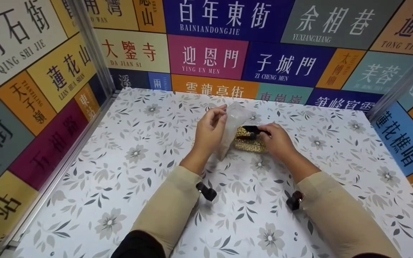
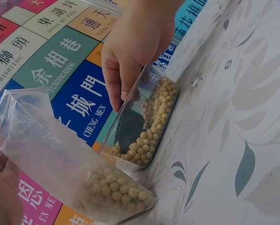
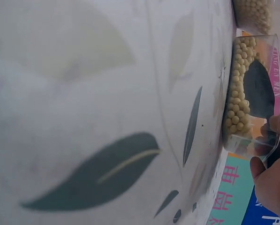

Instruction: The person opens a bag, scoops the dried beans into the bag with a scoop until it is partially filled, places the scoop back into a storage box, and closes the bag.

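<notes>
My left hand (image 1: 208, 132) grips the upper side of a translucent plastic bag (image 1: 239, 115), which stands upright. Yellowish soybeans (image 2: 112, 188) fill its lower part in the left wrist view. Just right of the bag is a clear plastic container (image 3: 237, 144) partly filled with the same kind of beans (image 3: 238, 110). With curled fingers, my right hand (image 1: 280, 140) holds a black scoop (image 1: 248, 132) by its handle. Its dark bowl (image 2: 130, 129) is inside the container, and beans show at it in the head view. The bag hides part of the container's left end in the head view.
A white table with grey flower and leaf print (image 1: 149, 186) lies under everything. Panels with Chinese street names (image 1: 210, 57) rise behind it and at both sides, with metal posts (image 1: 97, 46) at the corners.
</notes>
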Available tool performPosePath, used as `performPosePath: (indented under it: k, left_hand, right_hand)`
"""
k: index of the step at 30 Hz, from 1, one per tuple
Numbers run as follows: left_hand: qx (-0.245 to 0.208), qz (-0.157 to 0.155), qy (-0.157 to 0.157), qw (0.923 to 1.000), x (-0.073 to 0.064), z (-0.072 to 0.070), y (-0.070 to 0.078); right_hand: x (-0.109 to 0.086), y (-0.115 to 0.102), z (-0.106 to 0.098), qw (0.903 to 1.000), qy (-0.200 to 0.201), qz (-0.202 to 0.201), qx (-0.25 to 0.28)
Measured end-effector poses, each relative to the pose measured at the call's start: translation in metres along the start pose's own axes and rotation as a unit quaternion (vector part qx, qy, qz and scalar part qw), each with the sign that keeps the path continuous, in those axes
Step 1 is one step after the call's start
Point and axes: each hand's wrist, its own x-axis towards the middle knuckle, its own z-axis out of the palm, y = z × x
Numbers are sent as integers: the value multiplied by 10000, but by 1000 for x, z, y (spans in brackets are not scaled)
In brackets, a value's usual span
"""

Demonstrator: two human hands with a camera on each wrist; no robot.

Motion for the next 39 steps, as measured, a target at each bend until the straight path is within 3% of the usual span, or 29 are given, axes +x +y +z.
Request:
performPosePath:
  k: [8, 18, 29, 39]
  left_hand:
    - [126, 163, -91, 9997, 0, 1, -2]
    - [26, 91, 21, 10000, 1, 3, -3]
    - [39, 25, -12, 10000, 0, 1, -2]
    - [224, 177, -7, 9996, 1, 1, -2]
  right_hand:
    - [-1, 4, -2, 9996, 228, 13, 160]
    - [-13, 8, -12, 9976, 275, 263, 573]
    - [-30, 12, -24, 9836, 718, 559, 1555]
    - [-34, 12, -35, 9812, 829, 502, 1670]
